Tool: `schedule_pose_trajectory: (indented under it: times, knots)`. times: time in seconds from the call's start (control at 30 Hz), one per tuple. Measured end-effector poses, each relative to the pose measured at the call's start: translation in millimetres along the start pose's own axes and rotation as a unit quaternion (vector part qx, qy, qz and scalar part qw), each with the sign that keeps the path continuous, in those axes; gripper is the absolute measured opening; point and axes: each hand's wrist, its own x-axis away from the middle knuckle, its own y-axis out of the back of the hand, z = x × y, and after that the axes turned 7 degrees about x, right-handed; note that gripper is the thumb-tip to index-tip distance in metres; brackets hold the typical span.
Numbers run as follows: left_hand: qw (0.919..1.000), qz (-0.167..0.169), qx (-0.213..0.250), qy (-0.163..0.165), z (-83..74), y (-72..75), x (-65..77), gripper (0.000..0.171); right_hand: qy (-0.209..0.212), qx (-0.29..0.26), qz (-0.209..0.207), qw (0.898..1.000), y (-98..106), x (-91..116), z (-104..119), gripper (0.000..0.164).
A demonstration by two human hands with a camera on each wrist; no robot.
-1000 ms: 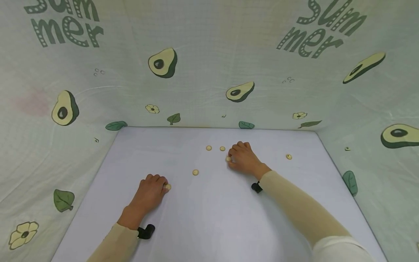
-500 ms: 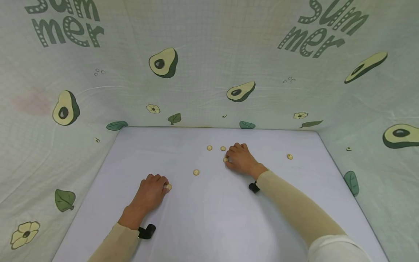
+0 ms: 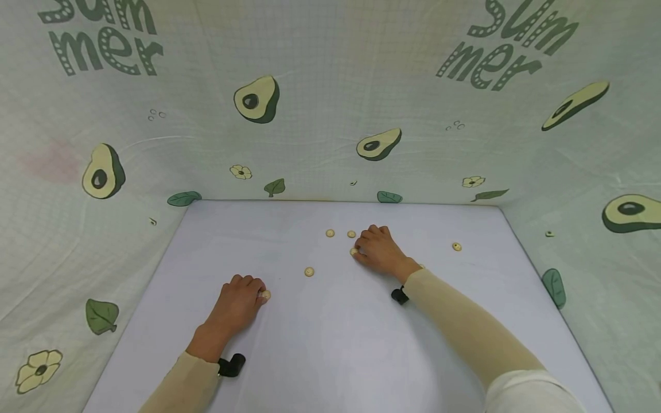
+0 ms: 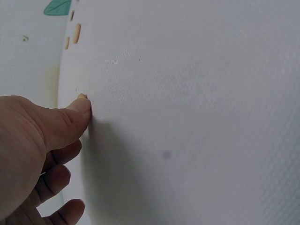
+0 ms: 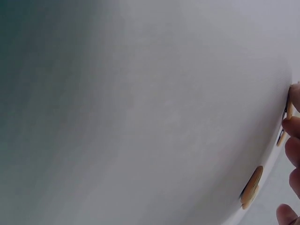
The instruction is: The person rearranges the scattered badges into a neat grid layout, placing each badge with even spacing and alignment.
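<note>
My left hand pinches a small round wooden disc between thumb and fingers at the left of the white tabletop. Only a sliver of that disc peeks out past the thumb in the left wrist view. Farther back, right of the middle, my right hand holds another wooden disc by its edge, low over the surface. In the right wrist view its fingertips are at the picture's border, with the disc beside them. A loose disc lies just behind this hand.
More pale discs lie flat: one at the back, one between the hands, and one with a dark centre on the right. A sliver of another shows behind the right sleeve. Avocado-print cloth hangs around the table.
My right hand has slid a little to the left with its disc, slowing in the last half second. The left hand and the loose discs have stayed in place.
</note>
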Motion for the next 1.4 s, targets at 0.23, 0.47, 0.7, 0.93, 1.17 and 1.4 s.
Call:
schedule_pose_trajectory:
  times: [0.23, 0.47, 0.7, 0.93, 1.17, 1.4]
  knots:
    - [1.0000, 0.000, -0.001, 0.000, -1.1, 1.9, -0.1, 0.018, 0.005, -0.002, -0.006, 1.000, 1.0, 0.4, 0.4, 0.021]
    - [1.0000, -0.002, -0.001, -0.001, -1.0, 1.7, 0.1, 0.018, 0.001, 0.007, -0.007, 1.000, 2.5, 1.1, 1.3, 0.025]
    - [1.0000, -0.003, 0.001, -0.004, -0.9, 1.5, 0.6, 0.018, -0.021, 0.009, -0.013, 1.000, 3.3, 0.7, 1.3, 0.032]
    - [1.0000, -0.004, 0.006, -0.006, -1.3, 2.0, 0.9, 0.018, -0.043, 0.012, -0.046, 0.998, 11.6, 11.2, -2.5, 0.027]
    - [0.9999, -0.007, 0.002, -0.013, -1.4, 0.6, 0.5, 0.018, -0.071, 0.023, -0.069, 0.995, 20.8, 41.2, -29.3, 0.020]
    - [0.9999, -0.004, 0.007, -0.012, -0.2, 1.3, 1.1, 0.017, -0.105, 0.033, -0.071, 0.991, 26.2, 77.1, -62.6, 0.018]
